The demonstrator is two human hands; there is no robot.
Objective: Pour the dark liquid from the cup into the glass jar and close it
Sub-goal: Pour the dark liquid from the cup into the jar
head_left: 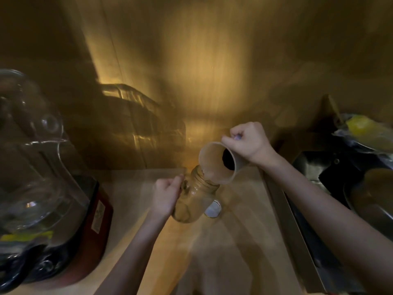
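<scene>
dark liquid (228, 161) sits pooled deep inside the pale tapered cup (219, 162), which we tip toward the mouth of the clear glass jar (195, 196). our right hand (247, 141) is wrapped tight around the cup's base; our left hand (165, 194) is curled closed around the jar's side, holding it tilted over the light wooden counter (234, 241). a white round lid (212, 208) lies just beside the jar. a red-based blender (53, 188) stands at left; its label is too blurred to read.
</scene>
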